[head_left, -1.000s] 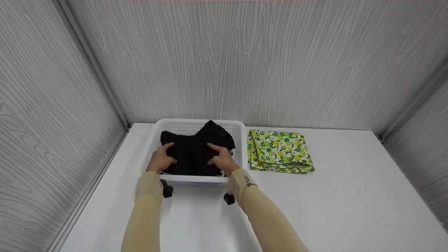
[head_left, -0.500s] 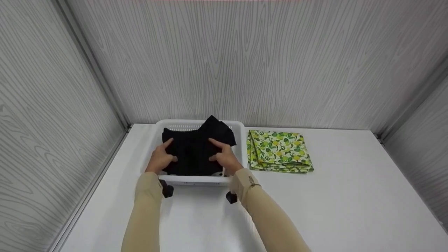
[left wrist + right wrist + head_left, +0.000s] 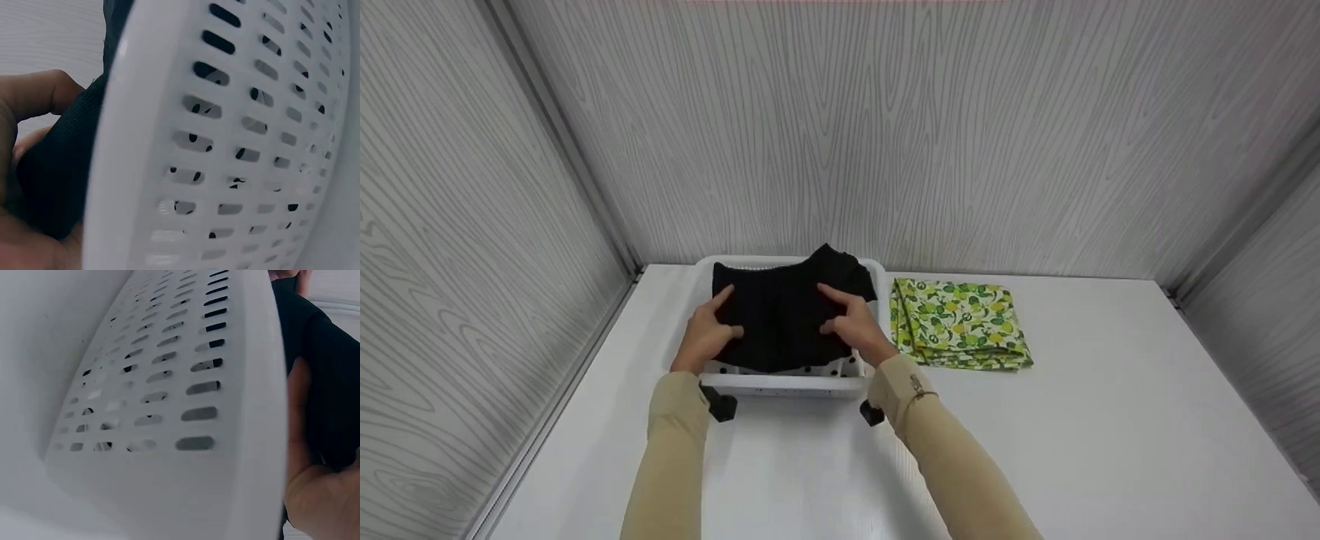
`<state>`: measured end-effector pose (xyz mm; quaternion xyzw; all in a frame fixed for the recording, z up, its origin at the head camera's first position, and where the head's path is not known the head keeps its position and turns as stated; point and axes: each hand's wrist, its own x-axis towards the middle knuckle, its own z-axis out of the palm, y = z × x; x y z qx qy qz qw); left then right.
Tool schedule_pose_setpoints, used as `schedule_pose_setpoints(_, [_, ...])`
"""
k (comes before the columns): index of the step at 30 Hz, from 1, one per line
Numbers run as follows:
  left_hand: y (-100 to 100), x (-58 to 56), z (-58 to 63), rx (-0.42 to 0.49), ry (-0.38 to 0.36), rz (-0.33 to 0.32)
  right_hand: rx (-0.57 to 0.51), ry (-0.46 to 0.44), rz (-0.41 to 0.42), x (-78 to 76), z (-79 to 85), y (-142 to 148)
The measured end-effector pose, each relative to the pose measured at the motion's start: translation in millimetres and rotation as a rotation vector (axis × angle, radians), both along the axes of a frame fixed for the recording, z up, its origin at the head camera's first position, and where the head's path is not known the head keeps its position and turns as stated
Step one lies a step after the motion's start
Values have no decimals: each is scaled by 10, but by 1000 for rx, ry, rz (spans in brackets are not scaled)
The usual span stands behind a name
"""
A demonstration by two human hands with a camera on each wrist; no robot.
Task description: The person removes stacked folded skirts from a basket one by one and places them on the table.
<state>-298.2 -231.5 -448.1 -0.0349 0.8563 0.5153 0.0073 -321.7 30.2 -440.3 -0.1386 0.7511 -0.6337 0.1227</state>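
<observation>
A black folded cloth (image 3: 780, 319), whose exact kind I cannot tell, is held over the white plastic basket (image 3: 780, 385) in the head view. My left hand (image 3: 706, 334) grips its left side between thumb and fingers; the left wrist view shows the fingers curled round the dark fabric (image 3: 62, 163). On the right side my right hand (image 3: 856, 326) pinches it the same way, with the thumb (image 3: 323, 498) against the fabric in the right wrist view. Beneath the cloth, white fabric with black spots (image 3: 840, 367) shows inside the basket.
A folded cloth with a green and yellow lemon print (image 3: 964, 319) lies on the white table (image 3: 1110, 405), right of the basket. Grey wood-grain panels (image 3: 840, 135) stand behind and at both sides. The basket's slotted wall (image 3: 259, 135) rises close to the wrists.
Both hands have risen with the black cloth, which comes up from the basket and shifts slightly right. More of the spotted fabric now shows below. The lemon-print cloth stays put.
</observation>
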Motion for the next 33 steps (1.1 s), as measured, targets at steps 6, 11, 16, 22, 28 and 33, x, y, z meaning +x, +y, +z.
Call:
schedule_pose_setpoints(6, [53, 32, 66, 45, 33, 0, -3, 39, -1, -11, 56, 130])
schedule_pose_setpoints(11, [84, 45, 107, 65, 44, -3, 0, 65, 8, -11, 109, 204])
schedule_pose_setpoints(16, [135, 53, 184, 83, 63, -3, 14, 99, 4, -3, 203, 251])
schedule_pose_setpoints(22, [234, 52, 258, 131, 106, -20, 47, 91, -24, 26, 299, 340])
schedule_pose_setpoints(28, [318, 59, 263, 141, 123, -17, 57, 131, -17, 32, 311, 444])
schedule_pose_setpoints(33, [392, 67, 299, 147, 137, -26, 50, 140, 2, 27, 342, 549])
